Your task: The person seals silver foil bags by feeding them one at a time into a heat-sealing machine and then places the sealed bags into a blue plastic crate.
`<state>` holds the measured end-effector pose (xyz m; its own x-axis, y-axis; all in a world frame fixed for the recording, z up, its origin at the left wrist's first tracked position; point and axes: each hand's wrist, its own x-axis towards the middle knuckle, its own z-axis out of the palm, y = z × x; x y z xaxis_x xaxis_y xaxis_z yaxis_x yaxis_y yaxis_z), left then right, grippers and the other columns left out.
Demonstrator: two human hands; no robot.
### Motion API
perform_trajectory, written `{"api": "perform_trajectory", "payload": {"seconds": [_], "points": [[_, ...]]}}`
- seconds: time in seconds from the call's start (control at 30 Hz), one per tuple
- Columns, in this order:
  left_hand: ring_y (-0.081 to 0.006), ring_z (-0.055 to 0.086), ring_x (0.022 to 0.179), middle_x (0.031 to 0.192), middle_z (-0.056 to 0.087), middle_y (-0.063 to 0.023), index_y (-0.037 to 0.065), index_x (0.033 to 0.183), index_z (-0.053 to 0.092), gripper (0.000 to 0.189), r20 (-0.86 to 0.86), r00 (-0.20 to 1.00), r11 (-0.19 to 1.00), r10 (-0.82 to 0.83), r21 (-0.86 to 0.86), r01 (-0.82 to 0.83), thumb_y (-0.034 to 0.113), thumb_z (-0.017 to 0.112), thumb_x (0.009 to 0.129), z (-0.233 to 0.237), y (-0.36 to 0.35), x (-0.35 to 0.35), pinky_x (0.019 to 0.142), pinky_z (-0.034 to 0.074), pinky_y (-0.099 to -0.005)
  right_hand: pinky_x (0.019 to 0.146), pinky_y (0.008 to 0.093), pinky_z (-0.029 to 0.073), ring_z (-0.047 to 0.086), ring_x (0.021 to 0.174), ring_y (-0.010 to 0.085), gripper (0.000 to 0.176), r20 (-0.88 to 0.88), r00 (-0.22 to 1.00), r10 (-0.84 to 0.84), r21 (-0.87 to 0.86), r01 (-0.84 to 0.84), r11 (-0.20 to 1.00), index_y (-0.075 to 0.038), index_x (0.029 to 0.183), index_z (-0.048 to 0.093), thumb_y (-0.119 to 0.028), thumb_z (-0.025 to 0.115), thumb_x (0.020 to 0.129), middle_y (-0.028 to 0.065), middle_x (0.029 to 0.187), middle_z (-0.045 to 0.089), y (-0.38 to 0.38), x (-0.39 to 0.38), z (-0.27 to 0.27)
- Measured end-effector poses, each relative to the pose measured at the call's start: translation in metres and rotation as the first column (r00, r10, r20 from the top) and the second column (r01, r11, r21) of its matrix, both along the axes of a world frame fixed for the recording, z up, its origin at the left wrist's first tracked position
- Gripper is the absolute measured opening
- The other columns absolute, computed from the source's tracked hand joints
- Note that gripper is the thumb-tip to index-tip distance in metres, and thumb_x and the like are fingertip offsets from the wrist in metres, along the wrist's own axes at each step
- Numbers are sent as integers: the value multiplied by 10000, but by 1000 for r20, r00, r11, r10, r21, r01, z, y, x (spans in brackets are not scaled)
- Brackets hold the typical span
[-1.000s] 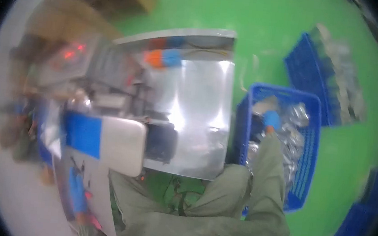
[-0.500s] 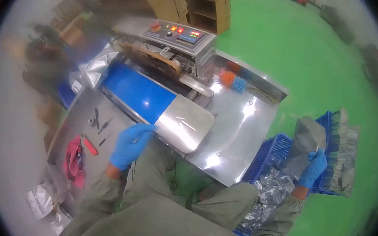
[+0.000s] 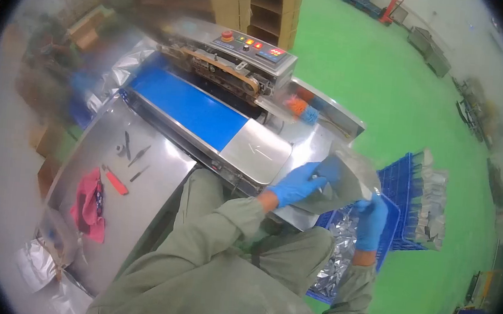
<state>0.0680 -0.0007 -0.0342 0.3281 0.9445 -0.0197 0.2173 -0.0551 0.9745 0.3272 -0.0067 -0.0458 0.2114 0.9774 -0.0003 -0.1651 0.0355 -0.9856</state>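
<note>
A silver foil pouch [image 3: 341, 195] is held up between my two blue-gloved hands, above the front right corner of the sealing machine. My left hand [image 3: 298, 186] grips its left side. My right hand [image 3: 371, 222] pinches the lower right edge, the fingertips partly hidden. Below, a blue crate [image 3: 391, 220] contains crumpled foil pouches [image 3: 336, 251]. To the left of the pouch is the machine's steel plate [image 3: 258, 151] with an arrow on it, joined to a blue conveyor belt [image 3: 190, 108].
Behind the belt stands the control panel [image 3: 252, 46] with lit displays. An orange and blue brush [image 3: 302, 109] lies on the steel table. A second blue crate [image 3: 403, 170] holds upright pouches [image 3: 430, 199]. At left lie a pink cloth [image 3: 88, 202], a red-handled cutter [image 3: 116, 182] and small tools.
My left hand has moved right from beside the belt and taken hold of the pouch. My right hand has brought the pouch left, from the crates towards the machine.
</note>
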Motion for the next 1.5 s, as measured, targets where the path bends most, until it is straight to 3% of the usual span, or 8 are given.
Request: {"api": "perform_trajectory", "payload": {"seconds": [0.23,0.37,0.5,0.6,0.83,0.97,1.23,1.5], "points": [[-300,594,953,1070,603,-173,73,1219,543,382,-80,996,996,47,78,-41,271,530,892,20,-8,-11,840,459,-355,751,255,489,584,881,139,430,212,973,-89,212,43,976,-13,1254,493,-282,502,918,88,1132,558,-24,-51,48],[-319,590,947,1039,617,-175,114,1160,599,299,-225,971,980,83,197,-39,224,499,901,14,2,-4,841,459,-364,776,236,445,532,929,108,355,462,870,173,14,-203,979,14,1188,556,-160,566,878,52,1070,598,-6,-13,-14],[-338,584,939,1008,624,-183,119,1132,620,276,-178,973,923,145,378,-68,208,498,901,8,-10,-21,841,460,-374,717,238,426,493,845,84,240,655,747,-115,185,-11,983,33,1108,591,-61,485,914,22,975,589,-15,-16,-11],[-275,566,773,845,581,-190,-2,920,576,321,66,984,868,167,462,-179,303,478,942,24,-16,-38,724,446,-374,679,241,407,468,789,87,210,273,864,-424,438,281,854,54,1065,590,-71,488,930,26,930,567,-37,-60,32],[-101,479,678,679,531,-33,-3,822,607,245,452,776,810,439,176,-560,197,501,915,99,12,-90,637,420,-295,596,258,361,443,702,96,186,435,728,-530,572,231,787,28,943,594,-72,439,919,21,807,534,-22,-125,107],[-134,484,550,596,538,-102,-32,704,608,302,237,806,801,543,142,-581,226,511,825,31,72,-148,541,427,-299,563,271,345,381,634,98,206,357,924,-139,291,32,956,-31,730,450,-100,459,924,-12,696,417,15,-173,71],[-220,526,453,572,559,-129,-32,693,616,333,132,844,849,519,-195,-491,270,522,795,-22,87,-183,454,431,-351,553,293,333,366,610,110,231,515,832,-205,275,66,959,-16,703,436,-131,483,898,23,660,386,31,-209,9],[-195,531,538,603,571,-110,-45,742,629,364,54,873,832,485,277,-480,289,520,841,-78,151,-235,543,431,-349,562,287,366,411,598,110,264,496,856,-146,220,39,975,-9,707,519,-180,490,906,14,618,445,81,-238,-18]]}}
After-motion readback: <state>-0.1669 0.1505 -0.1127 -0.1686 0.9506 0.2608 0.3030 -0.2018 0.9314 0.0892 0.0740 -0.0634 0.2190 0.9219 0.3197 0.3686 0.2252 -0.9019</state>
